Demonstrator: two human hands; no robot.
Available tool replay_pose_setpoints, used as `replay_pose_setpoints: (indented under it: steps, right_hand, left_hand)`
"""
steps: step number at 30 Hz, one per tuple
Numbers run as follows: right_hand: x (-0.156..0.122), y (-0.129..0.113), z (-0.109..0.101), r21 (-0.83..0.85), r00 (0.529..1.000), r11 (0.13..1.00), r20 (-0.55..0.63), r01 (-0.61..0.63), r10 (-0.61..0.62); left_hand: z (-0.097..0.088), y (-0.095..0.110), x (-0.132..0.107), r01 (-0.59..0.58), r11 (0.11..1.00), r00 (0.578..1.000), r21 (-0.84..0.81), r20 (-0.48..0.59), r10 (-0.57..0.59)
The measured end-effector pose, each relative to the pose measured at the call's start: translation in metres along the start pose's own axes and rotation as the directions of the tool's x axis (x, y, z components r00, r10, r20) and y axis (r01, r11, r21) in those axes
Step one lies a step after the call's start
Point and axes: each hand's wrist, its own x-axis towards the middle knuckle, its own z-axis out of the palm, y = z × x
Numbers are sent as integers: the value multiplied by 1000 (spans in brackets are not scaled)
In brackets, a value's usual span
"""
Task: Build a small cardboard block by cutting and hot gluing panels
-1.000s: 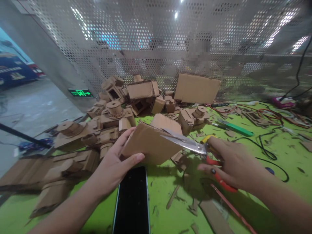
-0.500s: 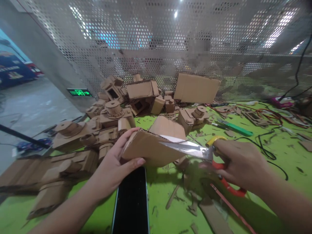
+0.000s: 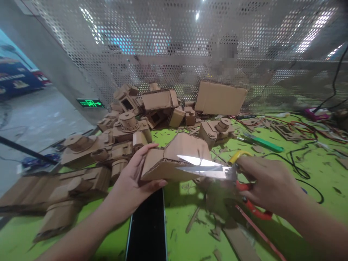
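My left hand (image 3: 136,181) grips the left end of a folded cardboard piece (image 3: 185,145), thumb along its lower front and fingers behind it. In my right hand (image 3: 268,177) are scissors (image 3: 217,170) with yellow and red handles. Their blades are parted and point left, lying against the right part of the cardboard's front edge. Glare on the upper blade hides whether the cardboard sits between the blades. Below the cardboard, a dark phone (image 3: 146,228) lies on the green tabletop (image 3: 176,239), partly covered by my left hand.
Several cardboard camera models (image 3: 127,125) crowd the left and back. A flat cardboard panel (image 3: 220,98) leans on the perforated metal screen (image 3: 174,43). A green-handled cutter (image 3: 263,142), tangled cables (image 3: 301,127) and a pink stick (image 3: 258,230) lie to the right among cardboard scraps.
The cardboard piece has tilted, so more of its top faces show and its front face looks narrower. The scissors' blades are spread a little wider. Both hands keep their grips.
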Motion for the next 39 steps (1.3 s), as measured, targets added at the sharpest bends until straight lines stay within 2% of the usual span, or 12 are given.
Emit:
replay_pose_setpoints:
  steps: [6,13,17,22,26,31,39]
  right_hand:
    - [-2,3,0,-56,998,998,-53,19,-22]
    - [5,-5,-1,60,997,998,76,-7,2]
    - [1,-3,3,45,998,999,53,14,-17]
    - [-5,2,5,-5,1000,1000,14,26,-26]
    - [0,-3,1,15,1000,1000,27,12,-12]
    - [4,-13,1,86,996,996,85,-19,12]
    - [-2,-11,4,84,998,996,57,16,-21]
  left_hand:
    - [-3,1,2,-1,1000,1000,27,19,1]
    - [0,1,0,3,1000,999,13,35,-4]
    - [2,1,-2,8,1000,998,27,70,-10]
    - [2,1,-3,-29,993,994,111,109,17]
    - [-3,-2,-2,-55,991,993,120,109,42]
    - [-10,-11,0,-112,983,973,145,218,79]
    - [-10,-16,3,-140,980,968,144,228,105]
